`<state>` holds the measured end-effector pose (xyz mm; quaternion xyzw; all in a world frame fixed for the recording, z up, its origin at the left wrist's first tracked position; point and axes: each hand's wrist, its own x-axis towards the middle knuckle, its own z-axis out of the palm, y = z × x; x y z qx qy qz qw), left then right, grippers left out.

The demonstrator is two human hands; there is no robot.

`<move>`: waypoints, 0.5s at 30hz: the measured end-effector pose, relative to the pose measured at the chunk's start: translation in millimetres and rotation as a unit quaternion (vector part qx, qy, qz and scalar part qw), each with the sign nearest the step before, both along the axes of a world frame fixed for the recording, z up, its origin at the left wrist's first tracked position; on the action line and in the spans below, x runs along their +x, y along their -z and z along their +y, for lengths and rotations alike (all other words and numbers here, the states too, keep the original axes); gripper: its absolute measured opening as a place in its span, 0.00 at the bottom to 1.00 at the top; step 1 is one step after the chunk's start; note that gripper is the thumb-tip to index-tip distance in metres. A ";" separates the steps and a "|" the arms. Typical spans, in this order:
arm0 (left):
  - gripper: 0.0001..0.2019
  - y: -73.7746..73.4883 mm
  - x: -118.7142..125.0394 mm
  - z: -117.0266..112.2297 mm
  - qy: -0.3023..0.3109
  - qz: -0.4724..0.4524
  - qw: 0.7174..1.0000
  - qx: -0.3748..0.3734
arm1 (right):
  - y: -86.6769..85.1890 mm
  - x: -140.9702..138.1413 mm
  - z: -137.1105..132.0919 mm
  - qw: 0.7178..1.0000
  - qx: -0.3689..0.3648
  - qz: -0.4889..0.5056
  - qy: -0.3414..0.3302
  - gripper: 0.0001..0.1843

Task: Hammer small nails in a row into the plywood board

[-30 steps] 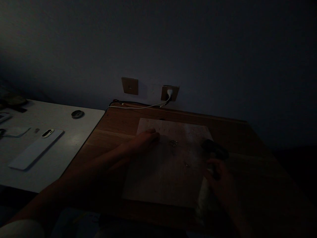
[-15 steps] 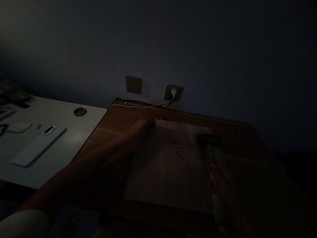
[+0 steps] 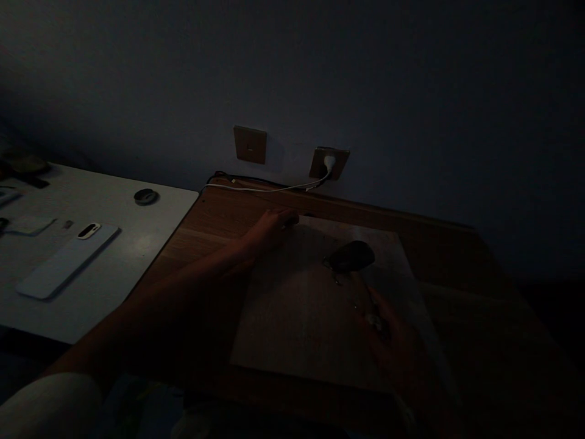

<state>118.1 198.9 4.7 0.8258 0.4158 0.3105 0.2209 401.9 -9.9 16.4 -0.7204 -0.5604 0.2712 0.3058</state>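
Note:
My right hand (image 3: 390, 335) is closed round the handle of a mallet (image 3: 351, 256) with a thick dark head. The mallet head hangs over the middle of a flat, pale wooden board (image 3: 292, 323), or rests on it; in this dim light I cannot tell which. Small shiny metal pieces that look like nails (image 3: 337, 281) lie on the board just beside the head, and some are hidden behind it. At the board's far left corner, my left hand (image 3: 278, 224) is closed with curled fingers against the edge, and its fingertips are in shadow.
The board lies on a brown wooden table (image 3: 214, 225) against a wall. Cables (image 3: 269, 188) run along the back to a plugged-in socket (image 3: 329, 163). On the left, a white table (image 3: 114, 274) carries a white phone (image 3: 68, 262) and a round dark ring-shaped item (image 3: 145, 196).
My right hand has swung the mallet leftward, from the board's right side to its middle, over the metal pieces. My left hand stays at the corner. The view has shifted slightly.

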 end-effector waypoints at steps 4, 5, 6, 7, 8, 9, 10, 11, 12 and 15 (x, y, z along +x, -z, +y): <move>0.11 3.3 -3.5 6.5 -0.021 -0.040 0.999 -0.018 | -4.0 8.4 -7.8 1.000 0.000 -0.023 0.003 0.38; 0.10 4.2 -3.7 7.7 -0.023 -0.041 0.999 -0.023 | -4.9 10.6 -6.3 1.000 -0.003 -0.029 0.005 0.39; 0.10 5.2 -3.6 8.4 -0.022 -0.041 0.999 -0.029 | -5.6 12.5 -3.5 0.999 -0.004 -0.032 0.005 0.39; 0.10 6.1 -3.2 8.7 -0.019 -0.040 0.998 -0.034 | -6.2 14.1 0.5 0.999 -0.005 -0.034 0.005 0.40; 0.10 7.1 -2.4 8.5 -0.016 -0.043 0.998 -0.038 | -6.6 15.4 5.3 0.999 -0.005 -0.036 0.004 0.40; 0.10 8.0 -1.5 8.0 -0.013 -0.047 0.998 -0.041 | -6.8 16.6 10.9 0.999 -0.003 -0.037 0.002 0.41; 0.10 8.8 -0.6 7.3 -0.011 -0.053 0.998 -0.044 | -6.6 17.8 16.9 0.999 -0.001 -0.040 0.001 0.42; 0.10 9.6 0.2 6.6 -0.010 -0.059 0.997 -0.045 | -6.3 19.3 23.3 0.999 0.001 -0.043 -0.003 0.43; 0.10 10.4 0.9 6.0 -0.011 -0.065 0.997 -0.047 | -5.8 21.0 29.7 0.999 0.003 -0.044 -0.009 0.43; 0.10 12.3 1.5 4.7 -0.011 -0.080 0.995 -0.056 | -4.5 25.9 47.5 0.999 0.006 -0.035 -0.031 0.42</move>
